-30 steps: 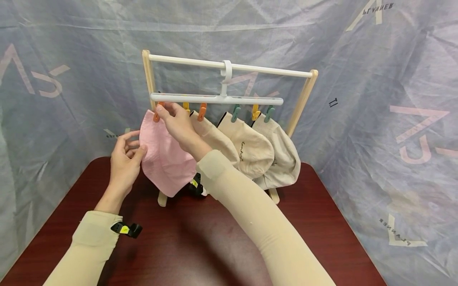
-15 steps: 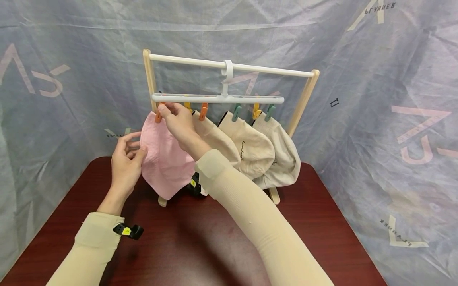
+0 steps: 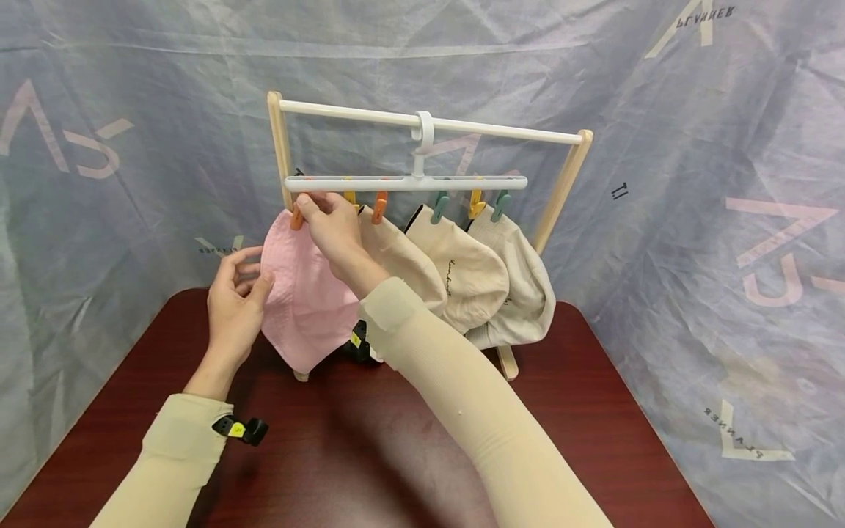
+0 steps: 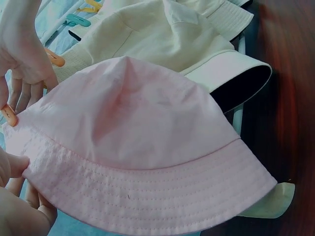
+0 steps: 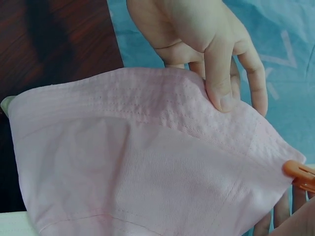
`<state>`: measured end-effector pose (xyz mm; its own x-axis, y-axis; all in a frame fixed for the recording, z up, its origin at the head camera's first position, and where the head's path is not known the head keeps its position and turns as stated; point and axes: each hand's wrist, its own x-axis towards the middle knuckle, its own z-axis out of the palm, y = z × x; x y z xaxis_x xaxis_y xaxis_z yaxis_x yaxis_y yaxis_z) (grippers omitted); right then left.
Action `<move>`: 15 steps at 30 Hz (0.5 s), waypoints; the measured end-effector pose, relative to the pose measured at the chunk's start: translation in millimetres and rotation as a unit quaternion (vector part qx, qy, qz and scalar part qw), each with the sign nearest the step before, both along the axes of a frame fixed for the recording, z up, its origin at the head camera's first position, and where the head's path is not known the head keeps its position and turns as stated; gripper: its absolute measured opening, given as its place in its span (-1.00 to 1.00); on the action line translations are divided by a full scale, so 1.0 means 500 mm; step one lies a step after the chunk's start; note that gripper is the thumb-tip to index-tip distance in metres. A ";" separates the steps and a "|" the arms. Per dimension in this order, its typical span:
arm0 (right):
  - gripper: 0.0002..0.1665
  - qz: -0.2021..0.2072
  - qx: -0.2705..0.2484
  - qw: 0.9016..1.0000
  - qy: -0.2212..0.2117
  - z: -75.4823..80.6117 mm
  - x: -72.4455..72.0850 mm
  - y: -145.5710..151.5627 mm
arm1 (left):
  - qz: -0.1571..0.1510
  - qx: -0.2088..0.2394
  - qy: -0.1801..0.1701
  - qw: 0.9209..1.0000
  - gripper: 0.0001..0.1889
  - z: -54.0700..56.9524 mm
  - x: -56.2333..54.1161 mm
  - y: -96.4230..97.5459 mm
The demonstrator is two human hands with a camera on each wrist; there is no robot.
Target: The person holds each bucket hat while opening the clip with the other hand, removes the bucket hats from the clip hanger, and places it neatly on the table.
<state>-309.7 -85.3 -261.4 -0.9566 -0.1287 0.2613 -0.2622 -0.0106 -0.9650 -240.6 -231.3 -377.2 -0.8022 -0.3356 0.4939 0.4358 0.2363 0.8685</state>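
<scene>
The pink bucket hat (image 3: 304, 301) hangs left of centre in the frame, the edge of its stitched brim (image 4: 147, 196) caught in an orange clothespin (image 3: 297, 218). The left hand (image 3: 234, 301) pinches that brim lower down; the right hand (image 3: 337, 231) grips the clothespin. Good handling here probably means the left hand bearing the hat's weight while the right squeezes squarely, without jostling the cream bucket hat (image 3: 405, 260) alongside or tipping the white hanger (image 3: 462, 184) above.

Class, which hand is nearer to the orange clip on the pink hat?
Right: the right hand pinches the orange clip; the left hand, lower, holds the pink hat's brim.
</scene>
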 end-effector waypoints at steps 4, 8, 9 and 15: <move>-0.79 -0.005 0.009 1.000 0.009 -0.001 0.002 -0.002 | 0.007 0.000 0.005 1.000 -0.53 0.000 0.002 0.001; -0.78 -0.004 0.007 1.000 0.013 -0.002 0.004 -0.003 | 0.010 0.000 0.007 1.000 -0.54 0.000 0.006 0.002; -0.78 -0.003 0.005 1.000 0.013 -0.002 0.004 -0.003 | 0.010 0.000 0.006 1.000 -0.54 0.000 0.007 0.002; -0.79 -0.004 -0.014 1.000 0.005 -0.004 0.007 -0.003 | 0.008 0.004 -0.003 1.000 -0.53 -0.003 0.013 0.002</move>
<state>-306.3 -86.6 -263.5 -0.9552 -0.1129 0.2736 -0.2714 -0.0351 -0.9618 -234.3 -230.3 -378.7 -0.7999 -0.3523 0.4858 0.4261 0.2365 0.8732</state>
